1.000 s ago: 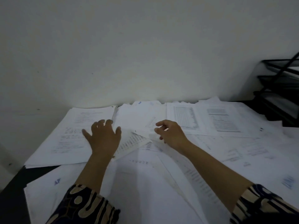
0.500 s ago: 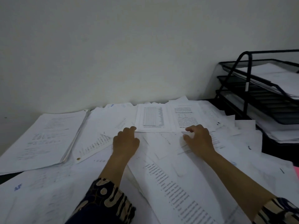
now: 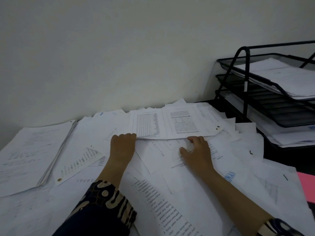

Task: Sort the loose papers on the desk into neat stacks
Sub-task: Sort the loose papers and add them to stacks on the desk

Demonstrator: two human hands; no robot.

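The left hand (image 3: 121, 147) has its fingers tucked under the near edge of the printed table sheet (image 3: 147, 125), and the right hand (image 3: 196, 150), fingers curled, takes the same edge just in front of its knuckles, I think in order to lift this sheet free from the pile. Loose papers (image 3: 170, 193) cover the table around both wrists, a neater stack (image 3: 32, 150) lies far left of the left grip, and a black tray rack (image 3: 265, 92) stands beyond the right one.
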